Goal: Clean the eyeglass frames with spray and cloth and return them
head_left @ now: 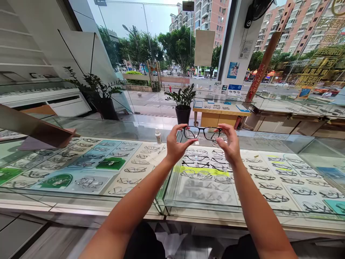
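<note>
A pair of black-framed eyeglasses [201, 128] is held up level above the glass display case [172, 207]. My left hand [176, 143] pinches its left end between thumb and fingers. On the opposite end, my right hand [229, 143] grips it the same way. Both lenses look clear, and the case shows through them. The temples are hard to make out. Below my hands, rows of eyeglasses [196, 175] lie inside the case, some on a yellow strip [178, 169].
A small white spray bottle [158, 136] stands on the glass left of my hands, near a pale cloth [156, 157]. A brown board [37, 127] juts in at left. Potted plants [183, 114] and a wooden table [221, 117] stand beyond the counter, before large windows.
</note>
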### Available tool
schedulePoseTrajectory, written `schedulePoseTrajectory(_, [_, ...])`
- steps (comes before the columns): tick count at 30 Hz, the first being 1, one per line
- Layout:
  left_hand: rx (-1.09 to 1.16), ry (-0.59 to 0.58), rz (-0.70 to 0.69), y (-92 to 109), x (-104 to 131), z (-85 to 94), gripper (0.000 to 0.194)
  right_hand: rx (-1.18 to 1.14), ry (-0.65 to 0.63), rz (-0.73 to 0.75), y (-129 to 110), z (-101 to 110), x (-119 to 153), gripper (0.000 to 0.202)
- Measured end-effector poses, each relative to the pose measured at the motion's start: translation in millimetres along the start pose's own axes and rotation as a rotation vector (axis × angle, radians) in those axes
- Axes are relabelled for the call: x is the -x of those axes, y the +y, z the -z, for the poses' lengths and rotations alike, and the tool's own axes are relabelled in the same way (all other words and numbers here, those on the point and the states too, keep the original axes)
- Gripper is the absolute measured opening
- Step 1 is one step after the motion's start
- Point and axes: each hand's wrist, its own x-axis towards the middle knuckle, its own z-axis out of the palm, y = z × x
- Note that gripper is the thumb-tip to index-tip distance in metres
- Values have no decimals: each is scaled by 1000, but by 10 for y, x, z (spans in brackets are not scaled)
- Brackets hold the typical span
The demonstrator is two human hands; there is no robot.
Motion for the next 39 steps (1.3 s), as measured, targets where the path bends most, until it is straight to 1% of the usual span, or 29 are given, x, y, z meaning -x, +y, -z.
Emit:
schedulePoseTrajectory(2, [28, 26, 35, -18, -5, -4, 65, 57, 9, 19, 7, -36, 23, 59])
schedulePoseTrajectory(3, [36, 32, 49, -29, -5, -8, 65, 82, 9, 21, 11, -56, 33, 60])
schedulePoseTrajectory(7, [26, 25, 111, -50, -5, -23, 65, 142, 31, -18, 22, -120, 50, 58])
schedulePoseTrajectory(11, [-3, 8, 160, -18, -5, -27, 64, 188, 37, -69, 17, -150, 47, 56])
schedulePoseTrajectory(17, [31, 4, 155, -28, -18, -24, 64, 191, 60, -45, 3, -211, 66, 53])
schedulePoseTrajectory(22, [76, -23, 161, -23, -35, -22, 64, 159, 77, -75, 26, -237, 88, 53])
schedulePoseTrajectory(26, [51, 9, 132, 36, -79, -1, 63, 110, 105, -76, -2, -249, 87, 52])
schedulePoseTrajectory(28, [37, 26, 119, 68, -154, 18, 64, 124, 123, -74, -59, -240, 29, 53])
schedulePoseTrajectory(30, [55, 28, 115, 97, -285, 35, 65, 152, 123, -67, -155, -203, -96, 53])
schedulePoseTrajectory(33, [96, 31, 118, 145, -582, 39, 68, 184, 91, -22, -357, -85, -396, 53])
schedulePoseTrajectory(36, [92, 40, 131, 227, -905, 15, 67, 200, 79, 4, -570, 62, -708, 52])
schedulePoseTrajectory(39, [82, 56, 113, 337, -1118, -5, 63, 185, 63, -8, -722, 167, -882, 53])
